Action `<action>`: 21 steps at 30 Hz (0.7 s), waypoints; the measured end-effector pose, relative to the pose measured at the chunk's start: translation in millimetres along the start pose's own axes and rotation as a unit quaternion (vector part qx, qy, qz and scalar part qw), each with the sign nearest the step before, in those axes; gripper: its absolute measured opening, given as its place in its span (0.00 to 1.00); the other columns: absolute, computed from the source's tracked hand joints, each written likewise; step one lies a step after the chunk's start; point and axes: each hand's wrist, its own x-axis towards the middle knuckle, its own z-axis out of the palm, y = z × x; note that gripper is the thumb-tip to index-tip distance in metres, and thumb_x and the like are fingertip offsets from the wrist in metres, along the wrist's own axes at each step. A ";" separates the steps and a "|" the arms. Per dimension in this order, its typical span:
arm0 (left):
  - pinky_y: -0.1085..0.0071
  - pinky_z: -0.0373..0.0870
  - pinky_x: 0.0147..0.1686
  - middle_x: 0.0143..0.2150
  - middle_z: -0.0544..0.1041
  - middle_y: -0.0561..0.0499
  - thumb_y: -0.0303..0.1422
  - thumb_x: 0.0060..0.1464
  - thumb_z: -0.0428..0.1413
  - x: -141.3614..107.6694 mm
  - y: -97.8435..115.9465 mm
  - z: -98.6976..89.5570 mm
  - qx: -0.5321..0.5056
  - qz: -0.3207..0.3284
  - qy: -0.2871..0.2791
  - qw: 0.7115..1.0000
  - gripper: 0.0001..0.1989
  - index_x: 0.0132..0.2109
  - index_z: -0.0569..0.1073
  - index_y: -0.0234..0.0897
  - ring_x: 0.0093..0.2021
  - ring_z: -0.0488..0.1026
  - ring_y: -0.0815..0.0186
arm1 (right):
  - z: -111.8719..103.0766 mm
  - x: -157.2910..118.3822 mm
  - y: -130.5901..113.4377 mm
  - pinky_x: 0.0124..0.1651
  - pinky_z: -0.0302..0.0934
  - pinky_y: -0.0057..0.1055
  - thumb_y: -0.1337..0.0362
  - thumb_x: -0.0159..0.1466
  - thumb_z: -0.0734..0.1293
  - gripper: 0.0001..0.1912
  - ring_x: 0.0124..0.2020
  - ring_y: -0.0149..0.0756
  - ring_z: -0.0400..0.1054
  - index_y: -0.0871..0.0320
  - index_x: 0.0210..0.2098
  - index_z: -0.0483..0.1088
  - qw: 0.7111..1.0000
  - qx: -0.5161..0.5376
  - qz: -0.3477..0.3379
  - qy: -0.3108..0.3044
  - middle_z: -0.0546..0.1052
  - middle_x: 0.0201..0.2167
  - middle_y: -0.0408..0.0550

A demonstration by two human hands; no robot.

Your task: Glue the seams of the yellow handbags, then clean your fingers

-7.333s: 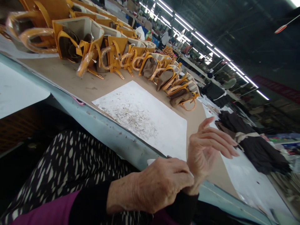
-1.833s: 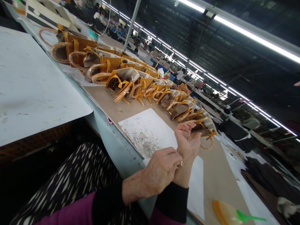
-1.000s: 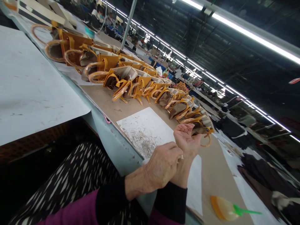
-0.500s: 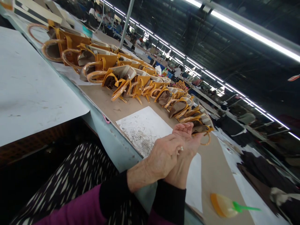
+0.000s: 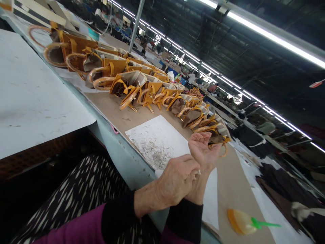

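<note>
My left hand (image 5: 175,178) is closed, back upward, over my right wrist. A small crumpled whitish bit (image 5: 197,173) pokes out from its fingers; I cannot tell its material. My right hand (image 5: 205,150) lies palm up with loosely curled fingers, holding nothing. Under and beside both hands is a white sheet of paper (image 5: 162,135), strewn with dark specks and scraps. Just beyond the right fingertips stand mustard-yellow handbags (image 5: 194,117) with brown lining and plastic-wrapped handles.
More yellow bags (image 5: 114,66) stretch in rows along the table's far side. A squeeze bottle (image 5: 241,222) with a green nozzle lies at the lower right, on brown board (image 5: 238,189). Dark cloth (image 5: 289,189) lies farther right. A pale board (image 5: 43,98) is on the left.
My left hand has slid down from the right palm toward the wrist and forearm, still closed. The right palm shows more fully now.
</note>
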 end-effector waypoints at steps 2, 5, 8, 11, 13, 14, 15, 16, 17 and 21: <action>0.76 0.64 0.31 0.28 0.68 0.53 0.19 0.52 0.48 9.6 -1.1 -0.1 -0.001 0.000 0.026 1.000 0.10 0.28 0.68 0.33 0.29 0.66 0.71 | -4.6 -0.5 -0.8 0.29 0.67 0.33 0.47 0.67 0.52 0.22 0.29 0.33 0.69 0.57 0.39 0.65 0.999 0.030 0.019 -0.015 0.74 0.29 0.46; 0.76 0.62 0.30 0.27 0.67 0.54 0.18 0.52 0.49 4.7 -3.0 0.9 -0.011 -0.023 0.011 1.000 0.10 0.27 0.68 0.34 0.28 0.65 0.71 | -11.9 5.0 -5.9 0.30 0.67 0.37 0.45 0.63 0.57 0.21 0.30 0.35 0.69 0.56 0.38 0.65 0.990 0.119 0.067 -0.037 0.74 0.30 0.46; 0.77 0.61 0.28 0.27 0.68 0.53 0.20 0.54 0.49 -16.0 -4.7 3.6 -0.019 -0.020 -0.050 0.998 0.10 0.26 0.69 0.33 0.27 0.64 0.72 | -14.7 13.2 -12.4 0.34 0.68 0.40 0.44 0.53 0.69 0.20 0.31 0.36 0.67 0.54 0.33 0.67 0.945 0.275 0.167 -0.050 0.73 0.29 0.42; 0.76 0.62 0.30 0.28 0.70 0.51 0.19 0.54 0.49 -33.5 -8.5 5.3 -0.017 -0.024 -0.072 0.997 0.11 0.27 0.71 0.32 0.28 0.65 0.71 | -7.2 13.2 -18.6 0.41 0.67 0.36 0.65 0.48 0.75 0.11 0.31 0.32 0.66 0.54 0.28 0.69 0.823 0.464 0.325 -0.038 0.74 0.27 0.38; 0.76 0.63 0.30 0.27 0.71 0.51 0.17 0.52 0.48 -36.5 -10.2 4.5 -0.025 -0.036 -0.072 0.996 0.12 0.27 0.72 0.32 0.28 0.66 0.70 | 3.0 5.1 -23.3 0.41 0.66 0.29 0.80 0.51 0.68 0.13 0.32 0.29 0.66 0.55 0.25 0.69 0.672 0.590 0.447 -0.001 0.74 0.27 0.38; 0.76 0.63 0.30 0.27 0.71 0.51 0.16 0.50 0.48 -35.1 -9.7 3.2 -0.037 -0.042 -0.068 0.996 0.12 0.27 0.72 0.32 0.28 0.66 0.70 | 8.8 -1.0 -25.9 0.40 0.66 0.26 0.85 0.52 0.62 0.17 0.33 0.28 0.67 0.56 0.25 0.69 0.576 0.642 0.505 0.028 0.75 0.27 0.40; 0.76 0.63 0.30 0.27 0.71 0.51 0.16 0.50 0.48 -32.1 -8.0 1.2 -0.054 -0.047 -0.059 0.996 0.13 0.27 0.72 0.32 0.29 0.67 0.70 | 14.5 -8.2 -28.6 0.39 0.67 0.24 0.88 0.54 0.57 0.20 0.34 0.28 0.67 0.57 0.26 0.70 0.485 0.676 0.552 0.057 0.75 0.28 0.42; 0.77 0.63 0.30 0.28 0.71 0.51 0.16 0.51 0.48 -27.6 -5.0 -1.4 -0.072 -0.053 -0.045 0.995 0.12 0.28 0.73 0.32 0.29 0.67 0.70 | 19.7 -15.7 -31.2 0.39 0.67 0.24 0.88 0.56 0.53 0.23 0.35 0.27 0.68 0.58 0.28 0.70 0.366 0.716 0.589 0.081 0.75 0.30 0.44; 0.77 0.64 0.31 0.28 0.71 0.51 0.17 0.52 0.49 -22.3 -1.0 -4.6 -0.091 -0.056 -0.030 0.994 0.11 0.28 0.73 0.32 0.29 0.68 0.70 | 24.4 -23.2 -33.7 0.40 0.68 0.26 0.87 0.58 0.49 0.25 0.37 0.27 0.69 0.58 0.30 0.70 0.225 0.755 0.609 0.095 0.75 0.32 0.45; 0.77 0.66 0.34 0.30 0.73 0.50 0.22 0.55 0.54 -1.6 18.9 -15.8 -0.159 -0.040 0.001 0.986 0.07 0.30 0.75 0.31 0.32 0.69 0.70 | 37.3 -44.8 -39.5 0.61 0.56 0.48 0.78 0.66 0.47 0.23 0.51 0.34 0.67 0.56 0.35 0.68 -0.334 0.793 0.507 0.051 0.74 0.40 0.47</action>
